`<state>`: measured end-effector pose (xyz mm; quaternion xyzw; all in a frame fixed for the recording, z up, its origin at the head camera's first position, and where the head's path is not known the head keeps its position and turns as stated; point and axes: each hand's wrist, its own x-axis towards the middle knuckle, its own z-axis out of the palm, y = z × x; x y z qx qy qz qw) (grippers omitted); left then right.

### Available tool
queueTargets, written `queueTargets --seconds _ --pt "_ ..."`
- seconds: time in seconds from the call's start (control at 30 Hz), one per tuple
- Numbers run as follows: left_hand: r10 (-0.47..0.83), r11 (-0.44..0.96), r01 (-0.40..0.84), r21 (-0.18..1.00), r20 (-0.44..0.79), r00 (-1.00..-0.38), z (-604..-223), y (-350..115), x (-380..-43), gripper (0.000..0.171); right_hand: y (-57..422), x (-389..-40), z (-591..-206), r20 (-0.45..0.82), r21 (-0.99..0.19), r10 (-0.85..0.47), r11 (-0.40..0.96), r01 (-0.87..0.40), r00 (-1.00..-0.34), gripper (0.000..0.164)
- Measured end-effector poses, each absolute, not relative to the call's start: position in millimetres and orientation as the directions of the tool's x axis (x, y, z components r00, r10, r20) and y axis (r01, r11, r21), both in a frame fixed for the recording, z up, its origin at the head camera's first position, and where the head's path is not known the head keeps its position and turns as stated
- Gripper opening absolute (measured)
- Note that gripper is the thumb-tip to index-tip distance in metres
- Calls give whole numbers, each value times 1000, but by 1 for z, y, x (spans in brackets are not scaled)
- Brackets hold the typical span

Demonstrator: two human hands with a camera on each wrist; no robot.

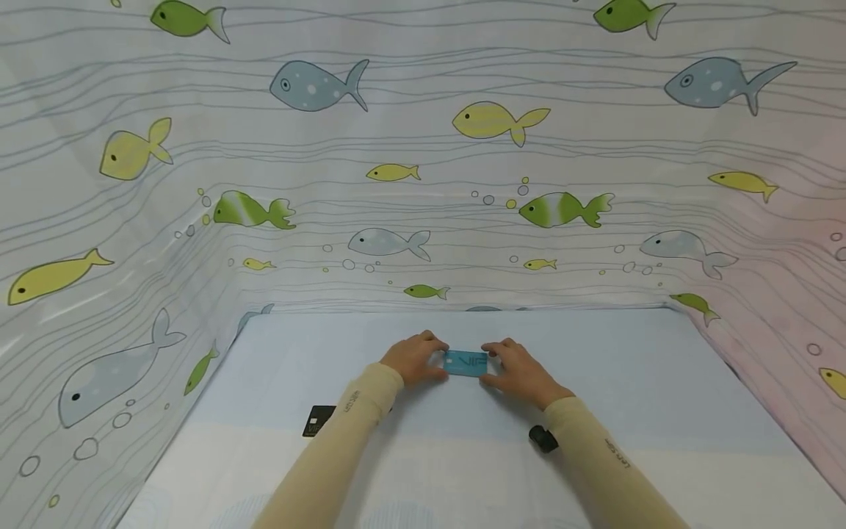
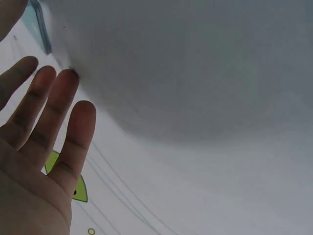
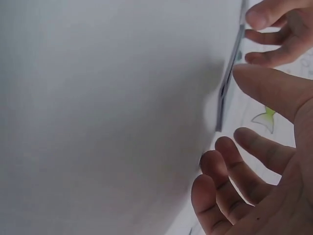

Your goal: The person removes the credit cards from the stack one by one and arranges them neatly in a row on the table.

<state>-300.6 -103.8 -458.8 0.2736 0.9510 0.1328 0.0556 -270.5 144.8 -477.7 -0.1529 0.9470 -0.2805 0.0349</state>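
Observation:
A blue card [image 1: 465, 364] lies on the pale tabletop between the two hands. My left hand [image 1: 418, 358] is at its left end, the thumb by the near corner and the fingertips by the far one. At the right end my right hand [image 1: 518, 371] frames the card likewise, thumb and fingers spread apart. In the right wrist view, the card [image 3: 229, 81] shows as a thin grey edge, with the right thumb tip close to it. Loosely extended fingers [image 2: 80, 127] of the left hand show in the left wrist view, where the card [image 2: 41, 27] is only partly visible.
A black card [image 1: 319, 420] lies left of the left forearm, partly covered by the sleeve. A small black object [image 1: 543, 438] shows beside the right sleeve. Fish-printed sheeting [image 1: 396, 209] stands behind the table and along both sides.

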Motion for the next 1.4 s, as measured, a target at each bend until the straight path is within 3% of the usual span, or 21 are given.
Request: queueTargets --seconds 0.53,1.4 --pt "517 854 501 143 -117 -848 -464 -90 -317 63 144 -280 -477 -16 -520 -331 809 -275 -943 60" --pt "546 833 522 185 -116 -830 -462 -89 -323 60 145 -281 -477 27 -493 -358 808 -323 -934 53"
